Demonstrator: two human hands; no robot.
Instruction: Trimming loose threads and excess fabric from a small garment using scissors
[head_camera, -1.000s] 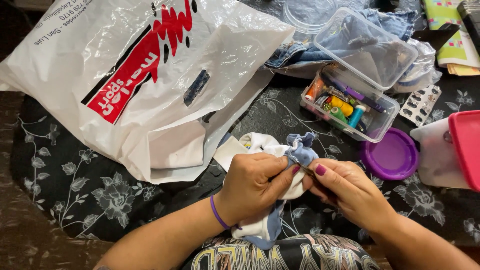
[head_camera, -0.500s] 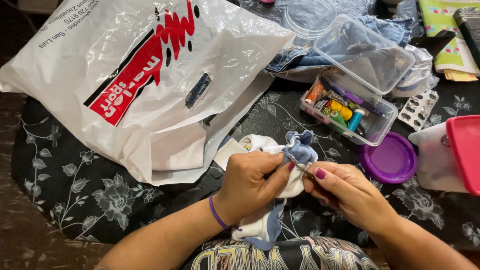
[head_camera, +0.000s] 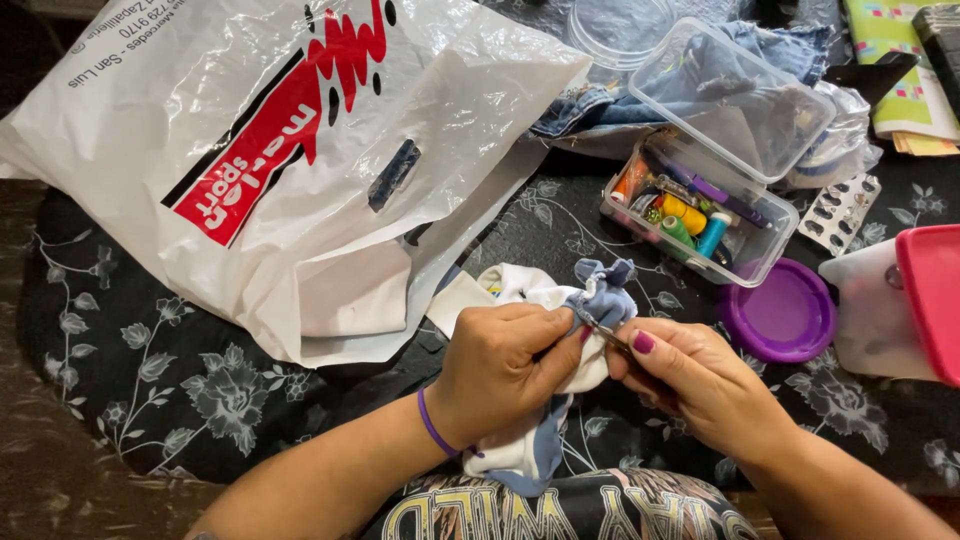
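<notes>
sock (head_camera: 560, 300): white and blue, bunched in the left hand (head_camera: 500, 365), long axis from the wrist up-right.
right hand (head_camera: 690, 375): pinches small metal tool (head_camera: 600, 332), tip pointing up-left into the sock.

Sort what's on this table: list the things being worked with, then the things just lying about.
In use:
left hand gripping the white and blue cloth
right hand holding a thin metal tool to the cloth

Lying about:
white plastic bag
clear box of thread spools, lid open
purple lid
blister pack
pink-lidded container
</notes>
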